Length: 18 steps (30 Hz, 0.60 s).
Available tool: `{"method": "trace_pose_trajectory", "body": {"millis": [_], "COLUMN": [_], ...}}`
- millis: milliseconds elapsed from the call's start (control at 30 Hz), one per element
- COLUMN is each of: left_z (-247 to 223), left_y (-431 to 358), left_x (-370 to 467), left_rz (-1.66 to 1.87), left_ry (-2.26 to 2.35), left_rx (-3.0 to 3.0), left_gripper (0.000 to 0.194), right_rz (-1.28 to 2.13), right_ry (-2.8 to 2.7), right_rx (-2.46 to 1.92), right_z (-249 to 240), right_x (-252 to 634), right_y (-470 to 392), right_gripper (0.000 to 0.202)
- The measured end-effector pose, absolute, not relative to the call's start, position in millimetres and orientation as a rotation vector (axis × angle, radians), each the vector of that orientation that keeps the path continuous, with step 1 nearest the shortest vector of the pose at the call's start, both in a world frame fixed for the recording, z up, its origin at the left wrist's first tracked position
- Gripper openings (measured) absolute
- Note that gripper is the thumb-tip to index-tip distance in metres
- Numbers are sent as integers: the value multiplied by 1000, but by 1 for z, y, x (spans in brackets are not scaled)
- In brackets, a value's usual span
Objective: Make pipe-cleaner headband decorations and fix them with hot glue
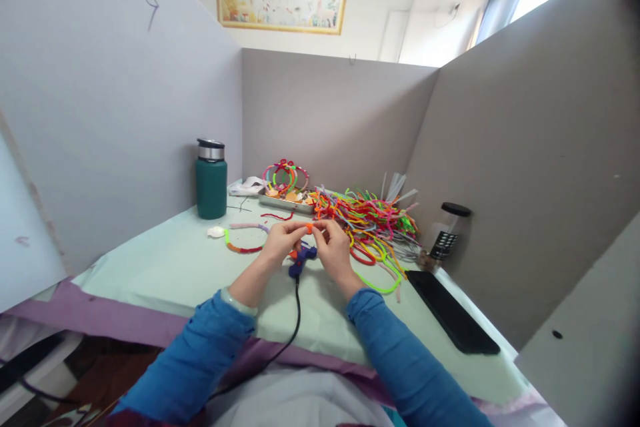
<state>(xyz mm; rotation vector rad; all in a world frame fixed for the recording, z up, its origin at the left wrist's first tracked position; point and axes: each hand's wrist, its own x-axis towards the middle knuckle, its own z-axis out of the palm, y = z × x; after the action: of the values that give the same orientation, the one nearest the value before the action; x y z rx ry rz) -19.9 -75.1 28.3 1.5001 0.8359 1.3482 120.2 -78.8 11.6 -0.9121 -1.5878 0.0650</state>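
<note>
My left hand [281, 242] and my right hand [334, 250] meet over the middle of the table. Their fingertips pinch a small orange piece [309, 228] from both sides; it looks like fuzzy pipe cleaner, but its shape is mostly hidden. Just below lies a dark blue glue gun [301, 260] with an orange tip, its black cord running toward me. Left of my left hand rests a curved, multicoloured pipe-cleaner band [245, 250] beside a white lump [216, 232]. By my right hand are loops of green and yellow pipe cleaner [387, 287].
A heap of colourful pipe cleaners [367, 210] lies behind my right hand. A metal tray [285, 203] with finished-looking hoops stands at the back. The green bottle [211, 180] is on the left; a black phone-like slab [453, 313] and a clear jar [445, 233] are right. Grey partitions enclose the table.
</note>
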Motion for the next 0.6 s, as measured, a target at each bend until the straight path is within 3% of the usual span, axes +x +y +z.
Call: {"method": "trace_pose_trajectory", "body": {"millis": [600], "left_z": [27], "left_y": [-74], "left_x": [-20], "left_rz": [1406], "left_ry": [846], "left_rx": [1553], "left_gripper": [26], "right_rz": [-83], "right_ry": [-1673], "right_rx": [-948], "right_z": [8], "right_x": [118], "right_y": [-81], "right_gripper": [11]}}
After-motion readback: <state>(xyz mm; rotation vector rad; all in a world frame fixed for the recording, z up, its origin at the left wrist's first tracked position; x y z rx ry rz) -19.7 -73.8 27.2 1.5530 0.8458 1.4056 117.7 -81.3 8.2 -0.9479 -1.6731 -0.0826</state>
